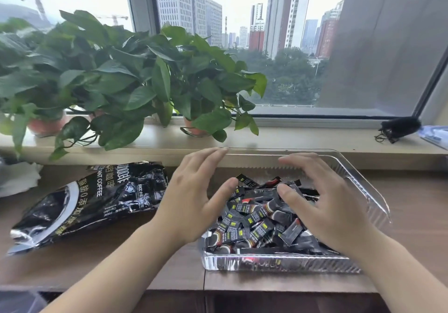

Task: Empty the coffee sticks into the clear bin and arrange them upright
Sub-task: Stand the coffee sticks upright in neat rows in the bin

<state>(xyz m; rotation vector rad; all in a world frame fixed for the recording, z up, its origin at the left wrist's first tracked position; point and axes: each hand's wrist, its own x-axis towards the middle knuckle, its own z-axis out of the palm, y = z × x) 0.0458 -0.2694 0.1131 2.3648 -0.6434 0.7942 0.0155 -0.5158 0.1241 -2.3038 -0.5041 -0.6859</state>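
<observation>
two hands (191,198) (326,207), one bin (278,263) (many sticks (254,218))

— What can be read on the black bag (97,201) at the left?
— White letters "ANT COFFEE", the Chinese "咖啡" beside them, and larger "脂肪0添加" along the bag. Its small print is blurred.
— And the coffee sticks (254,218)?
— White and yellow labels, too small to read.

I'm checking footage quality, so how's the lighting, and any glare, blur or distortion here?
Head view: soft, even daylight from the window, only faint shadows; glare streaks on the bin and the crinkled bag; wide-angle bending of the sill toward the edges.
</observation>
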